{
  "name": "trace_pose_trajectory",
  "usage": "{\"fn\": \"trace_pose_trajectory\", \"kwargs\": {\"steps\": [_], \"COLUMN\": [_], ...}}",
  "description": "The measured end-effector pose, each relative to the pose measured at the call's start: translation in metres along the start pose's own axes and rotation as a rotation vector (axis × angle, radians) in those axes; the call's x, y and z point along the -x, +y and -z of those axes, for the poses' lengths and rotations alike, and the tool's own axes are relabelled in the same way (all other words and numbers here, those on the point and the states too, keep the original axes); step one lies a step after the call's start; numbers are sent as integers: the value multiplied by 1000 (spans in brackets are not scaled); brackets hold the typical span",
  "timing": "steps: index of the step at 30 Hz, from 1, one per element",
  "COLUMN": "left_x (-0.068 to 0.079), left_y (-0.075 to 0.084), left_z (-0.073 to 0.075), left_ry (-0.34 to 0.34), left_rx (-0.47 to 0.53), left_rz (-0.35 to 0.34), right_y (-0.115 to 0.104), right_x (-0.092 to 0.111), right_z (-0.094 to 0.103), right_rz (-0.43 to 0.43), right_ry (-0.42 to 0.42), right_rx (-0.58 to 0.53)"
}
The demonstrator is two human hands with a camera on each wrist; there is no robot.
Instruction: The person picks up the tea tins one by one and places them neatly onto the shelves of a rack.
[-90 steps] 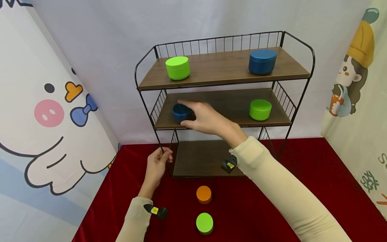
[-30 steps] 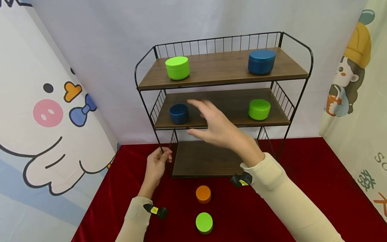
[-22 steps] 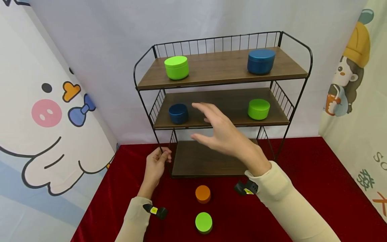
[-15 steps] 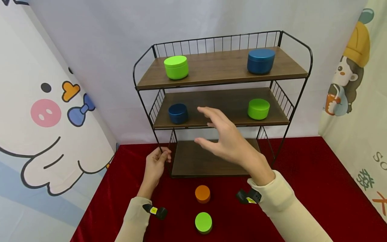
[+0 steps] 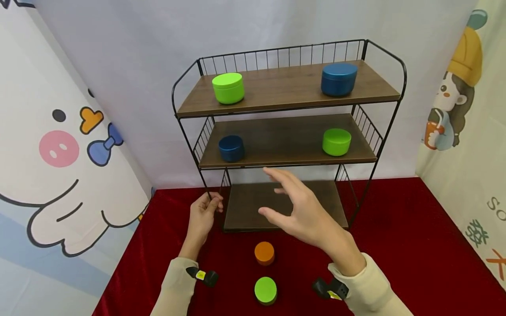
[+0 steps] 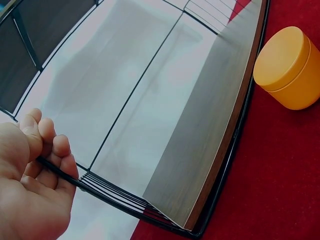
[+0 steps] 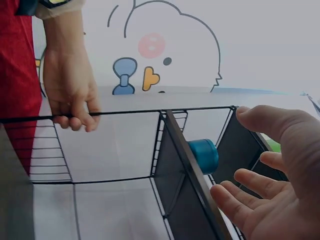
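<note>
My left hand grips the front left post of a black wire shelf rack, its fingers curled round the thin rod. My right hand hovers in front of the bottom shelf, thumb and fingers spread apart with nothing between them. On the middle shelf a dark blue round tin sits at the left and a green tin at the right. An orange tin and a light green tin stand on the red cloth before the rack.
The top shelf bears a bright green tin at the left and a larger blue tin at the right. Red cloth covers the table. Printed curtains hang at both sides.
My right hand has left the blue tin on the middle shelf and moved down, right and toward me. The tin stays in place. My left hand keeps its hold on the post.
</note>
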State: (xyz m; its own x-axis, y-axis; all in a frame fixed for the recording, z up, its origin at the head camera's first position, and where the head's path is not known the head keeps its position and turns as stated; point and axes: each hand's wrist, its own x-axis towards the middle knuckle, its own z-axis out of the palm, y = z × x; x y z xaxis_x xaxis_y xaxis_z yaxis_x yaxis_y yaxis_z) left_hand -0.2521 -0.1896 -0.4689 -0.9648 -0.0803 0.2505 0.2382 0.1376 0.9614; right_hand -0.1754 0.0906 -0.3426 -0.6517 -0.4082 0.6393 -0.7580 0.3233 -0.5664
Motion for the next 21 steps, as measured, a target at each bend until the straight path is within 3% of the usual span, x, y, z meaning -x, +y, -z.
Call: {"fn": "trace_pose_trajectory", "kwargs": {"steps": [21], "left_x": [0], "left_y": [-2], "left_z": [1], "left_ry": [1], "left_rx": [-19], "left_rz": [-8], "right_y": [23], "right_x": [82], "right_z": [-42], "right_rz": [-217], "right_ry": [-118], "right_rx": [-56]}}
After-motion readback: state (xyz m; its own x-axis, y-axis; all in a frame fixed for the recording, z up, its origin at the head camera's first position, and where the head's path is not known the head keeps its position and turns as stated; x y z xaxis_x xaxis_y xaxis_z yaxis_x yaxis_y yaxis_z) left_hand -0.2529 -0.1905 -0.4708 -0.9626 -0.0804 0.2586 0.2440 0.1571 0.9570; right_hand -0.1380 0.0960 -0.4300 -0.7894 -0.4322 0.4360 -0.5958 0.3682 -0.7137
